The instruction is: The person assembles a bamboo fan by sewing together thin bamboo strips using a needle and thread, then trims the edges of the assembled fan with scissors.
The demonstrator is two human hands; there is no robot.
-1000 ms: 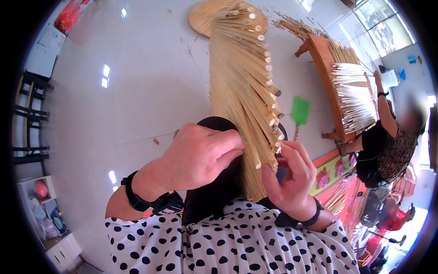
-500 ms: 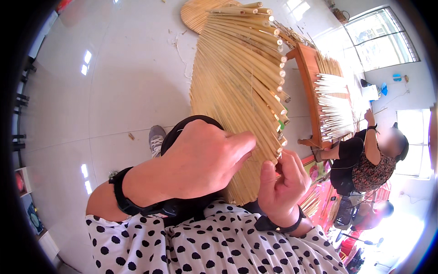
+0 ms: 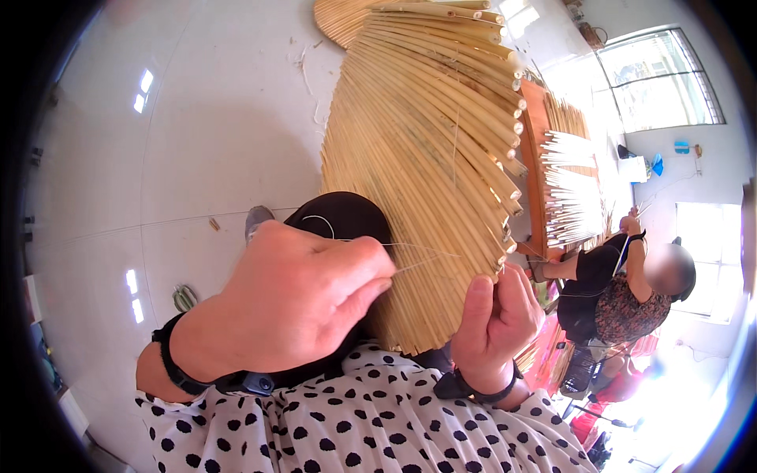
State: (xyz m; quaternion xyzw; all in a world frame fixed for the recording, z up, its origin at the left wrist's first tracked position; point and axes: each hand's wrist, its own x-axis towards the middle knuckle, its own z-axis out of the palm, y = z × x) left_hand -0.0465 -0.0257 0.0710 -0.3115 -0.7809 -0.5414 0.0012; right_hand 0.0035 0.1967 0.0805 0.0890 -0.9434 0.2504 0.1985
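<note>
One left hand [image 3: 303,296] pinching thread [image 3: 414,265], right hand [image 3: 498,327] gripping fanned stalks [image 3: 422,130]

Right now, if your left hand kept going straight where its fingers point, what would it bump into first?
Probably the fan of sticks, just to the right of the left hand's fingertips. It might pass over them, though: how high it sits is hard to tell.

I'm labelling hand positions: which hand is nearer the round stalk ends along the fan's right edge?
Right. The right hand is at the lowest stalk ends; the left hand pinches thread farther left, away from them.
</note>
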